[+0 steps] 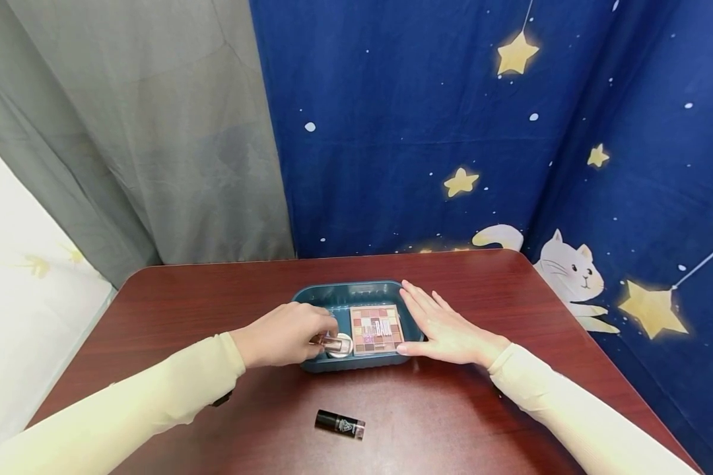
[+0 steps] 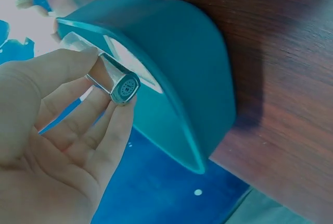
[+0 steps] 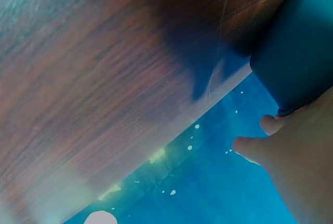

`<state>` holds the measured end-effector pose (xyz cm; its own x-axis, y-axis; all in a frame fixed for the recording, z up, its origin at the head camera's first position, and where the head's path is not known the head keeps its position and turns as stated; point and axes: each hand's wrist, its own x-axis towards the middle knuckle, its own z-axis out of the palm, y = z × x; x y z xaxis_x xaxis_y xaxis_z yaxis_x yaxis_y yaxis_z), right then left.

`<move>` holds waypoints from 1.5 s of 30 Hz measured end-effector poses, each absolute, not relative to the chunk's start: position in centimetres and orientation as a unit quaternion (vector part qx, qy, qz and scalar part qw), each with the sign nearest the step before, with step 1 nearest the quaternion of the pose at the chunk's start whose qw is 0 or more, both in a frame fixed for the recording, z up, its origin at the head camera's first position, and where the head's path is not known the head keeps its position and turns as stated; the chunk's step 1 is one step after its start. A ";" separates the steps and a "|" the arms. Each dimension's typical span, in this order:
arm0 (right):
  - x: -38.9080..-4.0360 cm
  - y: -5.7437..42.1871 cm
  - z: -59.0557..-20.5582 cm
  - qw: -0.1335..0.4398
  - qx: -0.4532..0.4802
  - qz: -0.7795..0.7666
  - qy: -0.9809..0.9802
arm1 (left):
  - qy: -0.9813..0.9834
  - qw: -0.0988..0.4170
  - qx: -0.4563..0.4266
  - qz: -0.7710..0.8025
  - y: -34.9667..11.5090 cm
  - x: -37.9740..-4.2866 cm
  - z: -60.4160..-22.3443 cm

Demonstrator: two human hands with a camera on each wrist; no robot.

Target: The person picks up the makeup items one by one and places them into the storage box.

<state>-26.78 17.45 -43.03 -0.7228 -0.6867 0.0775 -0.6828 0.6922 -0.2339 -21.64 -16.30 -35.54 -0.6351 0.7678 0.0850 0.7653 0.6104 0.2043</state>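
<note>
My left hand pinches a small clear-and-pinkish lipstick tube between thumb and fingers, over the left part of a teal basket. The labelled base of the tube faces the left wrist camera. Below the tube in the head view, a round white item lies in the basket, partly covered. To its right lies a square eyeshadow palette with lettering on its lid. My right hand rests at the basket's right rim, fingers straight and thumb near the palette's corner.
A black tube with a brownish end lies on the reddish-brown wooden table, in front of the basket. Behind the table's far edge hang a grey curtain and a blue star-patterned curtain.
</note>
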 end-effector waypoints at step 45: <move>-26.9 17.3 -43.0 0.020 -0.370 -0.119 0.921 | 0.883 0.080 0.459 0.056 -16.5 -24.7 -38.4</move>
